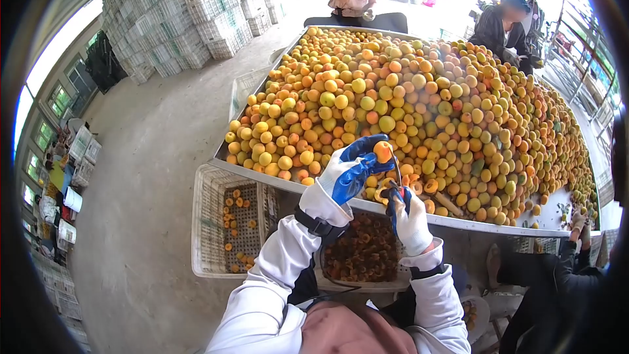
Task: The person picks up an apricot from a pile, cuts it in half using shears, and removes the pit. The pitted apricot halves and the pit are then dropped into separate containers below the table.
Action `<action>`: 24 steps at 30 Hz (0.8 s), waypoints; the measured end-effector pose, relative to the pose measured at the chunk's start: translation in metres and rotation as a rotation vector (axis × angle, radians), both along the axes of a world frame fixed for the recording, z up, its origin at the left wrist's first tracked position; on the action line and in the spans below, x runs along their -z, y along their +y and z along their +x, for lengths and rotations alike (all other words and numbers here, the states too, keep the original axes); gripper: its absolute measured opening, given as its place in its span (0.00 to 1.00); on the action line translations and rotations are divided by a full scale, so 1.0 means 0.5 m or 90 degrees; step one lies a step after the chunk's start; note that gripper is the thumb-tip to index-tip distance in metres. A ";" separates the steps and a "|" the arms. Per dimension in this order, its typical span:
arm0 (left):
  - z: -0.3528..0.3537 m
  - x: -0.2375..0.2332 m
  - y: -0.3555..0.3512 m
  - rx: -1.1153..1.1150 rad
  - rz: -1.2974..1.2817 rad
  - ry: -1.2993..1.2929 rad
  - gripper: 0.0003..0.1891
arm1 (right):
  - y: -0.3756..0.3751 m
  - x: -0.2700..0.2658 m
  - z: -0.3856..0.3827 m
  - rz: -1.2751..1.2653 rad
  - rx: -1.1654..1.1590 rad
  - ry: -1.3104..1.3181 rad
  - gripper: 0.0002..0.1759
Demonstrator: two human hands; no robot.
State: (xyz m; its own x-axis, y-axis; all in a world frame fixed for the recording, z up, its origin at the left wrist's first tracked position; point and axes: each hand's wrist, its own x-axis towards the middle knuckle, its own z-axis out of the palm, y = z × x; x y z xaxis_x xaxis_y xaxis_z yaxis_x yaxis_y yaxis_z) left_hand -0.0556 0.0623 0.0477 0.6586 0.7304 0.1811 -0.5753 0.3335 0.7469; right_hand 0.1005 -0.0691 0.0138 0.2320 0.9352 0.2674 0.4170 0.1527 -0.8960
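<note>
While your left hand (354, 170) pinches a single orange fruit (382, 151) between thumb and fingers, your right hand (409, 216) is wrapped around the handle of a thin curved tool (397, 169). Neither grip is free: the left grasps the fruit, the right is clenched on the tool. You have the fruit raised in front of you, over the near edge of the big heap of fruit (341, 111).

What seems to matter most is how fruit and tool meet. From your right fist, the fruit lies forward and a little to the left; the tool's long axis runs from that fist away from you, its slender far end bending in at the fruit's right side. Whether the tip only touches the skin or sits inside it, I cannot tell. Your left hand is the nearer one, directly on the fruit, and your right comes to it only through the tool.

Just beside the tool, cut halves (430, 186) lie near the metal rim (472, 223). Below it, between your forearms, you have dark reddish pieces (361, 249) in a container, and a white crate (208, 223) stands to your left.
</note>
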 end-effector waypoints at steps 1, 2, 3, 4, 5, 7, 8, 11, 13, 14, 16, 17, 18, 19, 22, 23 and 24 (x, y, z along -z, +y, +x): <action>-0.001 -0.001 -0.003 0.001 -0.005 0.007 0.23 | -0.001 -0.002 -0.001 0.000 0.000 -0.008 0.07; 0.001 -0.002 -0.006 0.002 -0.005 0.006 0.23 | -0.003 -0.006 -0.004 0.000 0.000 -0.009 0.07; 0.005 -0.002 -0.010 -0.024 0.023 0.017 0.23 | -0.005 -0.013 -0.008 0.017 0.000 -0.039 0.07; 0.008 -0.002 -0.014 -0.049 0.050 0.029 0.22 | -0.006 -0.016 -0.013 0.035 0.000 -0.069 0.07; 0.010 -0.004 -0.018 -0.049 0.049 0.029 0.22 | -0.006 -0.015 -0.017 0.035 0.000 -0.069 0.07; 0.014 -0.007 -0.024 -0.119 0.088 0.118 0.22 | -0.007 -0.010 -0.025 0.014 -0.003 -0.054 0.06; 0.018 -0.005 -0.027 -0.118 0.089 0.117 0.22 | -0.007 -0.008 -0.028 0.019 0.007 -0.062 0.05; 0.026 0.002 -0.038 -0.156 0.158 0.121 0.21 | -0.005 -0.003 -0.031 0.008 0.024 -0.051 0.05; 0.031 0.007 -0.041 -0.142 0.094 0.097 0.21 | -0.001 -0.003 -0.031 -0.007 0.027 -0.046 0.05; 0.033 0.023 -0.040 -0.122 0.081 0.083 0.20 | 0.003 0.003 -0.032 0.009 0.035 -0.044 0.05; 0.031 0.028 -0.041 -0.054 0.023 0.105 0.21 | 0.010 0.005 -0.036 0.058 0.041 -0.023 0.05; 0.031 0.031 -0.042 0.010 -0.035 0.124 0.21 | 0.009 0.003 -0.033 0.057 0.045 -0.022 0.05; 0.033 0.033 -0.045 0.001 -0.008 0.123 0.23 | 0.008 -0.001 -0.029 0.060 0.023 0.000 0.06; 0.036 0.035 -0.042 0.004 -0.008 0.124 0.23 | 0.008 -0.004 -0.026 0.065 0.000 0.022 0.07; 0.041 0.036 -0.034 -0.030 0.016 0.107 0.23 | -0.002 -0.013 -0.015 -0.016 -0.017 0.142 0.09; 0.041 0.036 -0.033 -0.052 0.037 0.108 0.23 | -0.006 -0.018 -0.013 -0.100 -0.021 0.252 0.11; 0.040 0.033 -0.034 -0.075 0.057 0.108 0.23 | -0.008 -0.021 -0.012 -0.059 -0.023 0.198 0.11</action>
State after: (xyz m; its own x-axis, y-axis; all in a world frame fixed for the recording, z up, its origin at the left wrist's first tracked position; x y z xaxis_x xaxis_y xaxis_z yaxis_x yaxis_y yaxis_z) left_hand -0.0358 0.0451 0.0314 0.5963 0.7900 0.1422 -0.4702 0.2002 0.8595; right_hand 0.0947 -0.0730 0.0245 0.2561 0.9613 0.1019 0.1171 0.0737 -0.9904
